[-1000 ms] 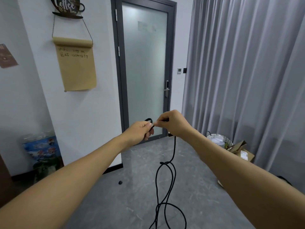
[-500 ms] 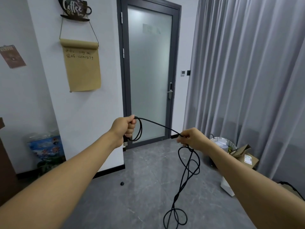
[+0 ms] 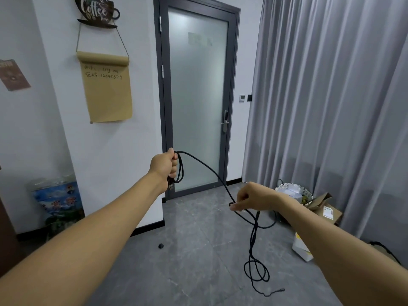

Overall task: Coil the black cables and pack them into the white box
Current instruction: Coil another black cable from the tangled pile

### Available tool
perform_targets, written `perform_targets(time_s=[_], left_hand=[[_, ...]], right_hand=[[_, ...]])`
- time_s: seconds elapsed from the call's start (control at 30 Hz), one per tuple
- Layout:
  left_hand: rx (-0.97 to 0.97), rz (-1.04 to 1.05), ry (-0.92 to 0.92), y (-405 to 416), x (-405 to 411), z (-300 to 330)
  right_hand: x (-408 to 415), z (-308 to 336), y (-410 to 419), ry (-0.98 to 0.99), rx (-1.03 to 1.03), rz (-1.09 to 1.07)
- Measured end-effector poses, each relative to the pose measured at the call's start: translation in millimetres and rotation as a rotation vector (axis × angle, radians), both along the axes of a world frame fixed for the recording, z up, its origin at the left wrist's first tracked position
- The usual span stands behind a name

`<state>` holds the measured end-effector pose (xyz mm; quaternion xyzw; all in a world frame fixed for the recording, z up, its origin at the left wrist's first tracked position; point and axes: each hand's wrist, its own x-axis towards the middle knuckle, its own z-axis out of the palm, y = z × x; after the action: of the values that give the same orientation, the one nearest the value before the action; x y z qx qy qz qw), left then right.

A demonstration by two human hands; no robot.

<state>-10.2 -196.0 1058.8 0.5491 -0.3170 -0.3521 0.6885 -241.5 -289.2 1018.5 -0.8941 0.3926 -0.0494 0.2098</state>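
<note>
Wall sign [image 3: 97,11], cup-shaped, dark, reads "Coffee Time"; below it hangs a kraft paper roll [image 3: 107,87] with handwriting, only "12345679" legible. Small brown poster [image 3: 13,75] at the left edge, text unreadable. Left hand [image 3: 164,165] raised, fingers curled tight round a short coil of the black cable [image 3: 202,165]; a metal USB-type plug hangs just below the fist. The cable, thin and matte, runs down-right to the right hand [image 3: 254,197], where thumb and fingertips pinch it, the other fingers loosely curled. From there it drops in loose tangled loops to the grey stone-look floor [image 3: 187,228], its free end lying flat. White box [image 3: 301,248] on the floor at right, mostly hidden behind the right forearm. Frosted glass door [image 3: 197,100], grey pleated curtain [image 3: 331,96], woven basket [image 3: 293,192], open cardboard carton [image 3: 326,208].
</note>
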Motion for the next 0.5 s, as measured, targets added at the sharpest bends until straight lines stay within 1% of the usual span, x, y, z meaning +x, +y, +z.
perform_targets(time_s=[0.07, 0.13, 0.23, 0.4, 0.43, 0.5], left_hand=[[0.007, 0.034, -0.022, -0.2, -2.1, -0.4], [0.032, 0.061, -0.087, 0.7, -4.9, -2.8], [0.108, 0.060, -0.337, -0.5, -11.9, -13.2], [0.173, -0.030, -0.706, -4.7, -33.2, -31.9], [0.189, -0.057, -0.767, -4.9, -37.2, -34.7], [0.214, -0.140, -0.829, -2.9, -43.2, -38.6]], right_hand=[[0.1, 2.6, 1.1, 0.032, 0.013, 0.040], [2.0, 6.4, 3.2, 0.030, 0.027, 0.074], [5.7, 14.9, 7.6, -0.002, 0.000, 0.121], [16.4, 26.0, 17.5, -0.100, -0.108, 0.185], [18.7, 27.6, 19.0, -0.119, -0.142, 0.199], [23.1, 29.8, 20.7, -0.160, -0.220, 0.217]])
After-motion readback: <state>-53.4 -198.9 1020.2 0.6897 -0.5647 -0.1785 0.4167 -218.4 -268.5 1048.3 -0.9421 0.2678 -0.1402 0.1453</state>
